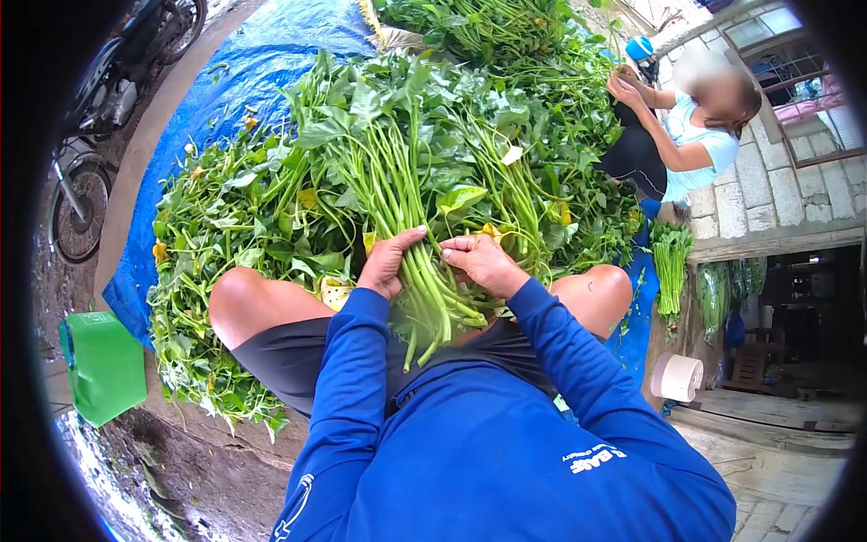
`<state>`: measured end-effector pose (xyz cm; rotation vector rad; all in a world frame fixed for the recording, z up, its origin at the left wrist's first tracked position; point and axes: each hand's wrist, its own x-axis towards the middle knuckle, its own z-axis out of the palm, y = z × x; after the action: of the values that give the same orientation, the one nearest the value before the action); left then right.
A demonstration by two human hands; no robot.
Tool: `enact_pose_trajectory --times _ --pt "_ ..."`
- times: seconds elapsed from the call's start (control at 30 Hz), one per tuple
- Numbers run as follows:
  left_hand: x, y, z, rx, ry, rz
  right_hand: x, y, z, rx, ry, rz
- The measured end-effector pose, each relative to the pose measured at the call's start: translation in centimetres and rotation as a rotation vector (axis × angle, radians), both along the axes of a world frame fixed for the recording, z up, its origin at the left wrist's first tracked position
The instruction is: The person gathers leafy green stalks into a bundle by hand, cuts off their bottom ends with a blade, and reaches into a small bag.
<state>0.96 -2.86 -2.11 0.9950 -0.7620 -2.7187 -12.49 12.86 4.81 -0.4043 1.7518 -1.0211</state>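
A thick bundle of leafy green stems (388, 176) lies across my lap, its leaves pointing away from me and its cut ends toward my body. My left hand (386, 264) is closed around the left side of the stems, thumb laid on top. At the bundle's right edge, my right hand (486, 264) is closed in a pinch with the fingertips against the stems; what lies between them is too small to make out. A yellowing leaf (461, 199) shows just beyond my right hand.
Loose leafy greens (226, 217) surround my crossed legs on a blue tarp (262, 54). Another person (691, 135) sits at the upper right. A motorcycle (86, 194) stands left, above a green container (104, 366). Tied bundles (670, 271) and a white roll-shaped object (675, 377) are at right.
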Motion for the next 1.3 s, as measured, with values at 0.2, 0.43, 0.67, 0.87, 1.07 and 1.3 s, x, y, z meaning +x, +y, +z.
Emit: enact_pose_trajectory --times 0.2,0.43,0.67,0.87,1.07,1.3 --pt "-1.0 2.6 -0.3 -0.228 -0.053 0.169 0.3 -0.4 -4.2 -0.138 0.235 0.207" --pt "-0.4 1.1 2.0 -0.29 -0.151 0.188 2.7 1.3 0.5 -0.217 0.927 0.273" --pt "0.3 -1.5 3.3 -0.532 -0.225 0.317 5.3 2.5 5.4 -0.306 1.122 0.282" --pt "3.1 -8.4 7.9 -0.733 -0.281 0.645 6.8 7.1 5.4 -0.183 0.614 0.354" --pt "6.2 -9.8 10.8 -0.598 -0.287 0.59 -2.3 6.1 6.7 -0.111 0.816 -0.015" --pt "4.2 -6.8 8.1 -0.427 -0.163 0.393 -12.8 7.0 -0.8 0.438 1.148 -0.009"
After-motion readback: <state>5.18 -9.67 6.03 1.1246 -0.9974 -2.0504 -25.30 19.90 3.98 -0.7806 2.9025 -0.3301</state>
